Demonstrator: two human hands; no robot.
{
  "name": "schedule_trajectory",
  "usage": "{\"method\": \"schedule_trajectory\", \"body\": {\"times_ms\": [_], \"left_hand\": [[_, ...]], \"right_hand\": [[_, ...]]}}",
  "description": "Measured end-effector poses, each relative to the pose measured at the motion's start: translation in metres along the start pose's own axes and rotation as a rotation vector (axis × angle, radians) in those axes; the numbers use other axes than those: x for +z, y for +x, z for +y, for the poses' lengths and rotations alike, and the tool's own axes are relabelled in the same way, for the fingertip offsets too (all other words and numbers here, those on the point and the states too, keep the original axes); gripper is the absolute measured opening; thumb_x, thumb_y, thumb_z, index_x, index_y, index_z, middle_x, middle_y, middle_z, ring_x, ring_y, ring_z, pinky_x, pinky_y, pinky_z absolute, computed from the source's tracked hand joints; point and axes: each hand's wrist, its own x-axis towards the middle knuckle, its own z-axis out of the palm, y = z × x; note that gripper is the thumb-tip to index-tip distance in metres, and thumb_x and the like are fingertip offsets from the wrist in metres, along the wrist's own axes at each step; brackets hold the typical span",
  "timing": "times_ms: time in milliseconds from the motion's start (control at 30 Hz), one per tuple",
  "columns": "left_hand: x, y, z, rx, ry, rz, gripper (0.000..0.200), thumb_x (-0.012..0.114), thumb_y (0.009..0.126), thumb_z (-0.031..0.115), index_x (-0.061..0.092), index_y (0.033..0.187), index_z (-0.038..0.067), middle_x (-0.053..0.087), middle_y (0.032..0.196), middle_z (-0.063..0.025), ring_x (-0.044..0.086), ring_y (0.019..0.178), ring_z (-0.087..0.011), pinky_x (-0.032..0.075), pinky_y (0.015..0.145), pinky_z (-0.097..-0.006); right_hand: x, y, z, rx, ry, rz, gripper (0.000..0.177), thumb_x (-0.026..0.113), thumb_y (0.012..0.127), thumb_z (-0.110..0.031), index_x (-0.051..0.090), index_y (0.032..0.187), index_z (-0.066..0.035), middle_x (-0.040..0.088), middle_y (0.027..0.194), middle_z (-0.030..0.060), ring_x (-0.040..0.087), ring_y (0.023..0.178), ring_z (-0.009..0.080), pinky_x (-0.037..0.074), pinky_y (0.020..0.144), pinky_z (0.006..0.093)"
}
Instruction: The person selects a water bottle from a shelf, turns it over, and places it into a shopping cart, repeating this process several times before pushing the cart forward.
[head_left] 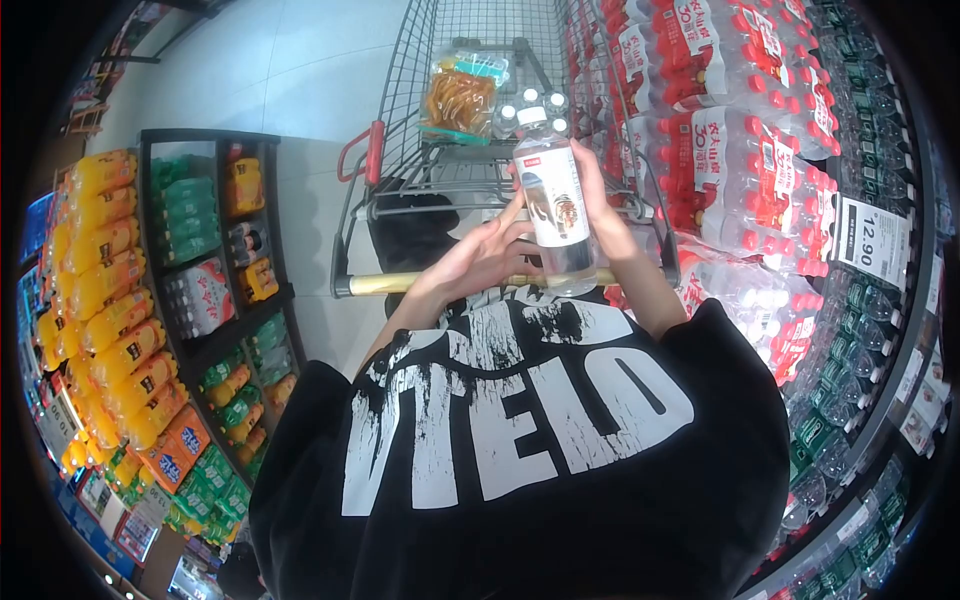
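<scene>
A clear water bottle [560, 215] with a white cap and a white picture label stands nearly upright between my hands, in front of my chest and above the cart handle. My right hand [592, 190] is closed around its right side near the shoulder. My left hand [485, 255] supports it from the lower left, its fingers curled against the side; some fingertips are hidden behind the bottle. Just beyond, in the wire shopping cart [420, 185], are several white-capped bottles [553, 104] and a clear bag of brown food [462, 98].
Shrink-wrapped packs of red-capped water bottles [700, 165] are stacked close along the right, by a price tag [872, 240]. On the left stand a black shelf [215, 330] of drinks and a stack of orange drink packs [110, 300]. Tiled floor [310, 80] lies between shelf and cart.
</scene>
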Motion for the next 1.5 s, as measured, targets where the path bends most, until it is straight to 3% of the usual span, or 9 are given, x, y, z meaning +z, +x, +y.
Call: {"method": "schedule_trajectory", "body": {"times_ms": [300,433,700,833,900,1133,1233,1433,1500], "left_hand": [[-0.003,0.002,-0.005,0.022,-0.078,-0.011,0.075,0.043,0.086,0.05,0.009,0.147,0.021,0.032,0.138,-0.0091,0.041,0.116,-0.0251,0.035,0.093,-0.0442],[-0.006,0.002,-0.006,0.03,-0.048,-0.104,0.07,0.042,0.09,0.042,0.011,0.147,0.014,0.038,0.134,-0.0084,0.045,0.109,-0.0212,0.035,0.091,-0.0419],[-0.006,0.002,-0.013,0.064,-0.025,-0.068,0.066,0.042,0.091,0.039,0.017,0.145,0.009,0.045,0.124,-0.0057,0.046,0.107,-0.0171,0.034,0.092,-0.0397],[-0.002,0.001,-0.006,0.025,-0.17,0.017,0.057,0.04,0.092,0.037,0.032,0.137,0.004,0.052,0.121,-0.0067,0.046,0.114,-0.0152,0.035,0.092,-0.0383],[-0.007,0.002,-0.006,0.103,-0.237,0.109,0.051,0.039,0.093,0.036,0.037,0.133,0.003,0.054,0.12,-0.0095,0.049,0.113,-0.0185,0.038,0.091,-0.0383],[-0.01,0.001,-0.01,0.077,-0.25,0.07,0.046,0.036,0.095,0.033,0.04,0.128,0.002,0.054,0.12,-0.0145,0.055,0.104,-0.0225,0.042,0.087,-0.0372],[-0.013,0.0,-0.01,0.106,-0.28,0.096,0.045,0.035,0.096,0.033,0.041,0.127,0.002,0.056,0.118,-0.0142,0.056,0.1,-0.0217,0.043,0.086,-0.036],[-0.013,-0.003,-0.01,0.127,-0.295,0.121,0.044,0.034,0.096,0.033,0.042,0.126,0.002,0.056,0.113,-0.0142,0.056,0.097,-0.0201,0.044,0.083,-0.0335],[-0.012,-0.003,-0.009,0.145,-0.282,0.13,0.045,0.034,0.096,0.033,0.041,0.126,0.001,0.056,0.112,-0.0135,0.056,0.096,-0.019,0.044,0.083,-0.033]], "right_hand": [[0.012,-0.006,-0.012,-0.129,-0.147,0.206,0.057,0.036,0.09,-0.046,0.049,0.118,0.001,0.06,0.11,0.0147,0.06,0.096,0.0232,0.047,0.086,0.0357],[-0.018,-0.005,-0.028,-0.079,-0.196,-0.052,0.048,0.053,0.085,-0.039,0.053,0.11,0.002,0.059,0.105,0.0113,0.057,0.099,0.0184,0.044,0.089,0.0343],[0.022,-0.015,-0.09,-0.056,-0.788,-0.014,0.021,0.064,0.076,-0.019,0.065,0.085,0.0,0.064,0.089,0.0053,0.058,0.082,0.0125,0.043,0.074,0.0255],[0.033,-0.021,-0.129,-0.201,-0.851,-0.155,0.038,0.076,0.065,-0.029,0.065,0.083,0.002,0.065,0.083,0.0074,0.06,0.079,0.0135,0.045,0.071,0.0261],[0.04,-0.022,-0.149,-0.29,-0.855,-0.023,0.048,0.079,0.06,-0.036,0.064,0.084,0.003,0.065,0.083,0.0094,0.061,0.075,0.015,0.046,0.068,0.0275],[0.049,0.037,-0.198,-0.59,-0.786,0.296,0.029,0.065,0.075,-0.019,0.063,0.091,0.005,0.064,0.083,0.0079,0.057,0.067,0.012,0.046,0.061,0.0246],[0.059,0.075,-0.184,-0.547,-1.21,0.315,0.024,0.075,0.073,-0.017,0.067,0.089,-0.001,0.064,0.072,0.0005,0.051,0.057,0.0035,0.04,0.051,0.0176],[-0.025,0.182,-0.103,-0.469,-1.732,0.264,0.034,0.075,0.072,-0.026,0.064,0.094,-0.003,0.066,0.072,0.006,0.059,0.062,0.0086,0.047,0.059,0.0251],[-0.047,0.21,-0.079,-0.354,-1.721,0.373,0.035,0.074,0.068,-0.028,0.063,0.093,-0.006,0.066,0.075,0.0126,0.065,0.07,0.0233,0.05,0.066,0.0337]]}}
